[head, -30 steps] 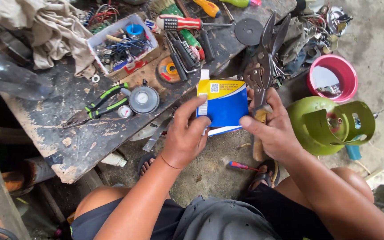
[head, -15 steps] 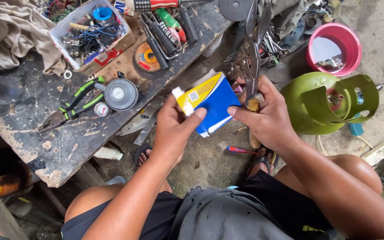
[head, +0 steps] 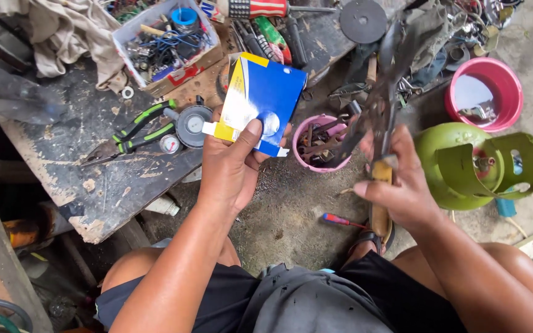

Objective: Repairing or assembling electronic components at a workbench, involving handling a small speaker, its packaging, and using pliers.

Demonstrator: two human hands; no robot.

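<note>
Beyond the fingers of the left hand (head: 229, 169), the worn dark wooden table (head: 94, 179) stretches away up and to the left, cluttered with tools. Right of the right hand (head: 402, 185), on the concrete floor (head: 285, 209), lies a round green metal gas cylinder (head: 464, 163) with a handle ring. Above that, well apart from the fingers, sits a pink plastic bucket (head: 485, 92). Up and left of the left fingers, a shallow white tray of wires and small parts (head: 165, 46) rests on the table beside a crumpled beige cloth (head: 63, 31).

The left hand's fingers are closed on a flat blue and yellow cardboard box (head: 260, 102), thumb pressed on its blue face, the other fingers behind; the box is held tilted in the air over the table's edge. The right hand's fingers are wrapped around the wooden handle of a long dark metal tool (head: 380, 111), which points up and away; it is blurred, so its kind is unclear.

Between the two hands, just past the fingertips, a small pink plastic bowl of rusty metal bits (head: 319, 142) stands on the floor. Just left of the left fingers lie green-handled black pliers (head: 134, 132) and a round grey gauge-like disc (head: 192, 123). Below the right fingers, a small red-handled screwdriver (head: 337, 220) lies on the floor.
</note>
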